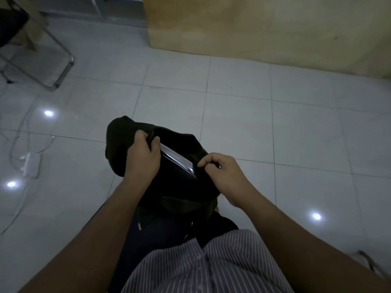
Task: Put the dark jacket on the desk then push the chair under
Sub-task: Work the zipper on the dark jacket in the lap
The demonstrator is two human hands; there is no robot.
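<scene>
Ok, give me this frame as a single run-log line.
stage: lifting dark jacket off chrome chair back | left hand: gripping jacket | right hand: pinching jacket | desk: not yet reached

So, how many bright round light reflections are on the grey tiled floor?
3: one at upper left, one at lower left, one at lower right. The dark jacket and arms may hide others.

Jacket (124, 144) in my hands black, shiny silver strip (176, 160) across it. My shirt (211, 267) white with thin dark stripes. Floor tiles (243, 115) pale grey. Desk panel (264, 26) yellowish tan. Chair frame (61, 75) chrome, seat (10, 24) black. Cable (19, 132) white.
</scene>
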